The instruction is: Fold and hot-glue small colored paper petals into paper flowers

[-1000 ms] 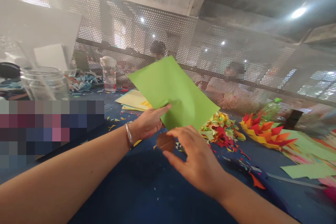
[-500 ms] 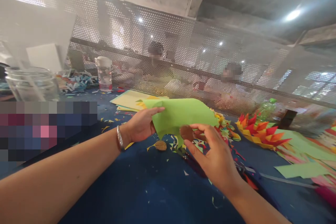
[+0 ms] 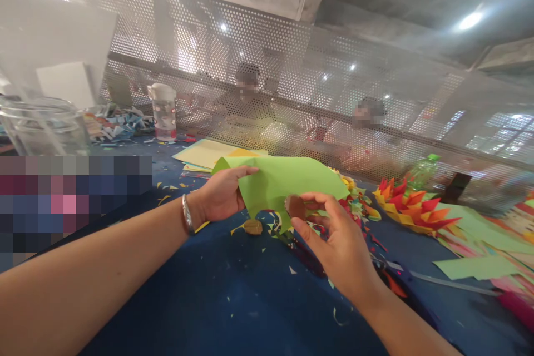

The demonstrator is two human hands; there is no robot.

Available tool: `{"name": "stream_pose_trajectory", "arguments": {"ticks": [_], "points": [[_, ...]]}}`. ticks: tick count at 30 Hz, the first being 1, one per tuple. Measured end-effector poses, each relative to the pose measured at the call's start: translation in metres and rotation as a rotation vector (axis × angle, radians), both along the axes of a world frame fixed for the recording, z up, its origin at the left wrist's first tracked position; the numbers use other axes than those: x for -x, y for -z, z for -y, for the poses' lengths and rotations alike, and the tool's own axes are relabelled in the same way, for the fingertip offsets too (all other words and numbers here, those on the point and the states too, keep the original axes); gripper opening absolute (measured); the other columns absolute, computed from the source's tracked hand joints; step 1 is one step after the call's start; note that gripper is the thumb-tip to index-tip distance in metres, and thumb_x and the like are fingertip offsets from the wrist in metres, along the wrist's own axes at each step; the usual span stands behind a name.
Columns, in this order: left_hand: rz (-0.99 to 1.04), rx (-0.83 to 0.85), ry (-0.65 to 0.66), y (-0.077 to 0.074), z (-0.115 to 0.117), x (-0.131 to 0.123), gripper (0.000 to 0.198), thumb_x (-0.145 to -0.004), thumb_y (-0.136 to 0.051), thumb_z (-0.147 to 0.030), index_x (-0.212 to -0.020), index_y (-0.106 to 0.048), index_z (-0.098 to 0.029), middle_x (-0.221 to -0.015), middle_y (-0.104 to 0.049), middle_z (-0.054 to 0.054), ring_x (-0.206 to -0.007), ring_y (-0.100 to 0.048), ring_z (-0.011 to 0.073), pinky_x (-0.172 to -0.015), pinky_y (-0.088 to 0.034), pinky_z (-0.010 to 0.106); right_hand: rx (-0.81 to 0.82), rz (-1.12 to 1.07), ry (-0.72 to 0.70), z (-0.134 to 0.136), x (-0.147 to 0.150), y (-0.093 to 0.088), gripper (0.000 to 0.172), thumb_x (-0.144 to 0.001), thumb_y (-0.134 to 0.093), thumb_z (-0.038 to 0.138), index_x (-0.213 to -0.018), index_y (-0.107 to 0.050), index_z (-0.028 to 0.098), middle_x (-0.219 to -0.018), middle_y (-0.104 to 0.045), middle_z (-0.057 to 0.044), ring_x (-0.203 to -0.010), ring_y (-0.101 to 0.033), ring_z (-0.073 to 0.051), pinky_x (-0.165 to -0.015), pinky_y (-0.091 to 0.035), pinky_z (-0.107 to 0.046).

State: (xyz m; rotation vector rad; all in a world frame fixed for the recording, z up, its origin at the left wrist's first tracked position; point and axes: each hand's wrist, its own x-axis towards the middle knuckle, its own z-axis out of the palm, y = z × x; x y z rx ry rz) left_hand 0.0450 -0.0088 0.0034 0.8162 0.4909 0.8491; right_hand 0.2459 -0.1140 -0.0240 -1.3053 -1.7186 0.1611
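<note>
A sheet of light green paper (image 3: 283, 178) with a cut, curved lower edge is held up over the blue table. My left hand (image 3: 223, 192) is closed on its left side, the thumb lying on the front face. In my right hand (image 3: 334, 228), thumb and fingers pinch a small round brown disc (image 3: 296, 207) in front of the sheet's lower right edge. A similar brown disc (image 3: 253, 227) lies on the table below the sheet. Whether my right fingers also touch the paper cannot be made out.
Paper scraps (image 3: 362, 206) litter the blue table (image 3: 200, 289). A red-orange paper flower (image 3: 411, 208), green bottle (image 3: 423, 172) and paper sheets are on the right. A glass jar (image 3: 45, 128) and clear cup (image 3: 164, 114) stand left. Behind a perforated screen (image 3: 283, 61) sit two people.
The left end of the green paper now curls up behind my left hand. My right hand still holds the brown disc in nearly the same place. The view has shifted slightly.
</note>
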Motion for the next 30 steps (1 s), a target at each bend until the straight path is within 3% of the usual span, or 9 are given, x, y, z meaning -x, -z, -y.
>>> {"name": "stream_pose_trajectory", "arguments": {"ticks": [4,9,13,16,19,22,30], "points": [[-0.010,-0.019,0.039,-0.001,0.001,0.001,0.032,-0.092,-0.045,-0.020,-0.114,-0.064,-0.007,-0.089,-0.075,0.015,-0.078,-0.071,0.0247,-0.074,-0.057,0.036,-0.032,0.042,-0.007,0.002,0.003,0.000,0.034,-0.087,-0.066,0.034,-0.117,-0.054,0.023,-0.113,-0.063,-0.008,-0.105,-0.063,-0.024,-0.093,-0.052,-0.044],[0.142,-0.206,0.240,0.002,0.008,0.007,0.040,-0.092,-0.054,-0.042,-0.119,-0.064,-0.015,-0.108,-0.072,0.015,-0.100,-0.067,0.0289,-0.081,-0.055,0.038,-0.082,0.053,0.012,0.001,0.004,0.000,0.034,-0.085,-0.068,0.031,-0.115,-0.055,0.022,-0.112,-0.064,-0.009,-0.104,-0.062,-0.025,-0.092,-0.052,-0.046],[0.101,-0.423,0.335,0.006,0.020,0.005,0.035,-0.082,-0.069,-0.019,-0.117,-0.066,-0.016,-0.117,-0.069,0.013,-0.110,-0.063,0.0260,-0.094,-0.048,0.035,-0.100,0.020,0.003,0.001,0.003,0.000,0.033,-0.086,-0.068,0.030,-0.115,-0.055,0.024,-0.113,-0.064,-0.008,-0.106,-0.062,-0.025,-0.094,-0.051,-0.046],[0.032,-0.492,0.258,0.012,0.027,-0.006,0.034,-0.079,-0.071,-0.013,-0.113,-0.069,-0.016,-0.115,-0.070,0.013,-0.109,-0.063,0.0239,-0.099,-0.045,0.035,-0.086,0.014,-0.010,0.002,0.003,0.000,0.033,-0.086,-0.068,0.030,-0.115,-0.054,0.024,-0.114,-0.065,-0.008,-0.106,-0.062,-0.024,-0.095,-0.051,-0.046],[-0.003,-0.361,0.115,0.018,0.029,-0.018,0.018,-0.082,-0.071,-0.024,-0.097,-0.073,-0.014,-0.102,-0.073,0.012,-0.093,-0.068,0.0215,-0.091,-0.050,0.035,-0.099,0.031,0.002,0.002,0.002,-0.001,0.032,-0.086,-0.067,0.030,-0.115,-0.055,0.024,-0.113,-0.065,-0.008,-0.106,-0.061,-0.025,-0.094,-0.051,-0.047],[-0.022,-0.241,0.068,0.021,0.032,-0.025,0.017,-0.083,-0.070,-0.029,-0.085,-0.073,-0.012,-0.091,-0.075,0.012,-0.080,-0.069,0.0187,-0.082,-0.052,0.033,-0.128,0.058,0.038,0.002,0.002,-0.001,0.031,-0.085,-0.068,0.031,-0.113,-0.056,0.024,-0.112,-0.064,-0.008,-0.105,-0.061,-0.026,-0.092,-0.052,-0.047],[0.055,-0.047,-0.015,0.015,0.058,-0.034,0.023,-0.094,-0.050,-0.017,-0.093,-0.072,-0.010,-0.083,-0.076,0.012,-0.075,-0.071,0.0179,-0.074,-0.054,0.028,-0.146,0.106,0.084,-0.001,0.002,-0.003,0.029,-0.085,-0.068,0.030,-0.111,-0.056,0.024,-0.110,-0.065,-0.007,-0.104,-0.062,-0.025,-0.090,-0.052,-0.046]]}}
